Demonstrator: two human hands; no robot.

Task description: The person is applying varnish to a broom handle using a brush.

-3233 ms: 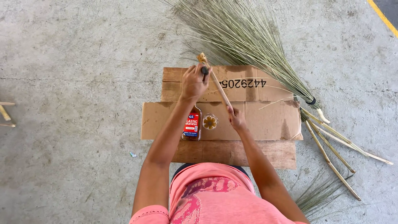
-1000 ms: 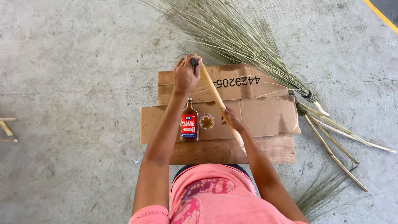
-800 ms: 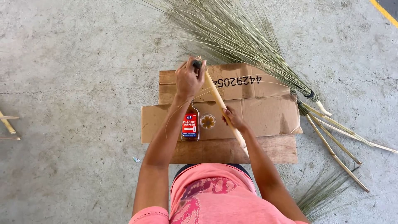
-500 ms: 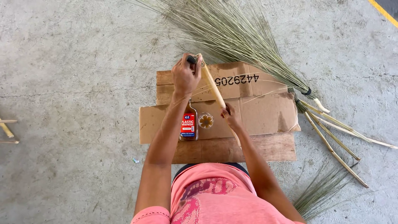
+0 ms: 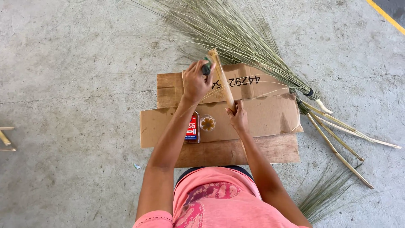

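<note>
Bamboo stick (image 5: 222, 82) slants above the cardboard sheets (image 5: 261, 116), its lower end clasped in the right hand (image 5: 238, 119). The left hand (image 5: 195, 82) is closed around a small dark tool (image 5: 206, 69) pressed near the stick's top. A bottle (image 5: 193, 127) stands beside a grass broom (image 5: 236, 38).

Grey concrete floor (image 5: 76, 76), yellow line (image 5: 386, 14) painted at top right. Laid directly on it: flattened cardboard sheets (image 5: 261, 116), wooden board (image 5: 253, 150), grass broom bundle (image 5: 236, 38), loose sticks (image 5: 341, 139), stick pieces (image 5: 5, 138) at left edge.
</note>
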